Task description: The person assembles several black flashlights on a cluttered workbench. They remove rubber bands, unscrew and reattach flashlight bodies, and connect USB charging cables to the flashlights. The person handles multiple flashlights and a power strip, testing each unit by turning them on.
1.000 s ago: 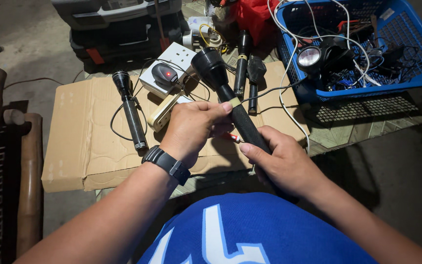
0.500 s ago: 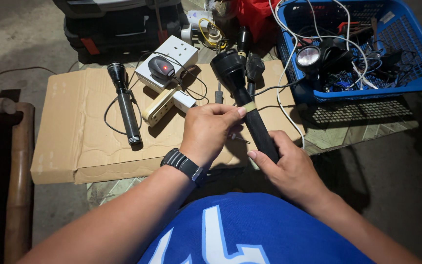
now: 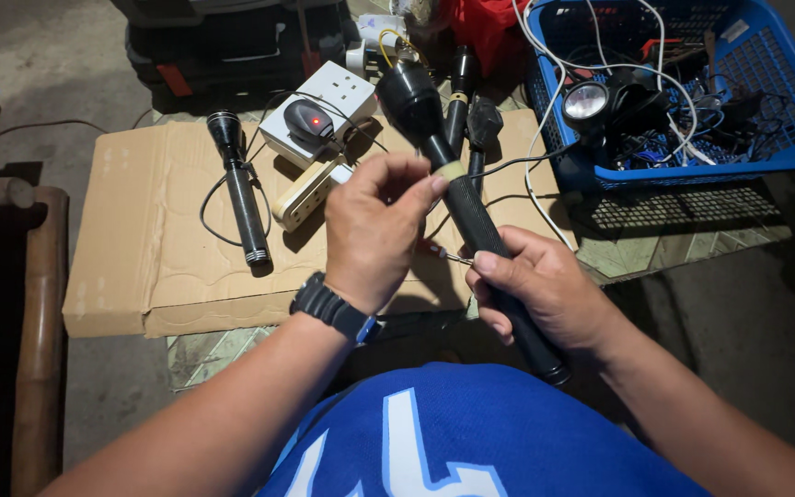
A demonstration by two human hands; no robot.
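Observation:
I hold a long black flashlight (image 3: 460,193) slanted in front of me, its wide head up and away. My right hand (image 3: 545,293) grips the ribbed barrel low down. My left hand (image 3: 377,230), with a black watch on the wrist, pinches the barrel at a pale tape band just below the head. A thin red-handled tool (image 3: 442,252) pokes out between my two hands. A second black flashlight (image 3: 239,191) lies on the flat cardboard sheet (image 3: 140,248) to the left.
A white power strip with a black plug and red light (image 3: 316,118) sits behind the hands, with a cream adapter (image 3: 310,195) beside it. A blue plastic basket (image 3: 784,101) of lamps and wires stands at the right. Dark cases sit behind, wooden bars at the left.
The flashlight has swung more upright and closer to me. My left hand slid up the barrel to the tape band; my right hand keeps its grip lower down.

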